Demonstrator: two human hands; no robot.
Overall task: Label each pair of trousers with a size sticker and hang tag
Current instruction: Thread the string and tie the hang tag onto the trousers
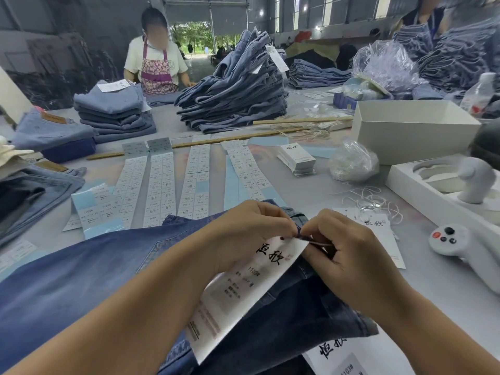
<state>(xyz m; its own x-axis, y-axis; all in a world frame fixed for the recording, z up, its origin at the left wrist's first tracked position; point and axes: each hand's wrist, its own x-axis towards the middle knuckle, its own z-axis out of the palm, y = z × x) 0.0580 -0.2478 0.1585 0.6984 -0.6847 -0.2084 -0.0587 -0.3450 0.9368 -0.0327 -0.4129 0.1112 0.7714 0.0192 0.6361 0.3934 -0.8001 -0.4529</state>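
Trousers (pixel 89 269) in blue denim lie spread across the grey table (pixel 311 190), nearest the person wearing the camera, waistband toward the middle. Both hands meet just above that waistband. The left hand (pixel 251 234) pinches the top edge of a long white hang tag (pixel 243 288), and the right hand (pixel 349 255) pinches what looks like a thin white string (pixel 320 243) right at the tag's hole — the fingertips of both hands are nearly touching, closed on tag and string, with the tag draped down over the denim. Whether the string has already passed through a belt loop I cannot tell; fingers cover that spot. The step appears to be tying the tag on, and to do it well the string should be drawn through cleanly, looped back and snugged without tearing the tag's hole, leaving the tag hanging face-up and readable. Beyond the trousers, further up the table, strips of size stickers (pixel 159 185) lie in rows on pale blue backing — none is visible on the denim, so that part probably remains. To the right of the trousers sit loose strings (pixel 370 204) and spare tags (pixel 378 231); far beyond them, stacks of folded jeans (pixel 238 87) and another worker (pixel 155 58).
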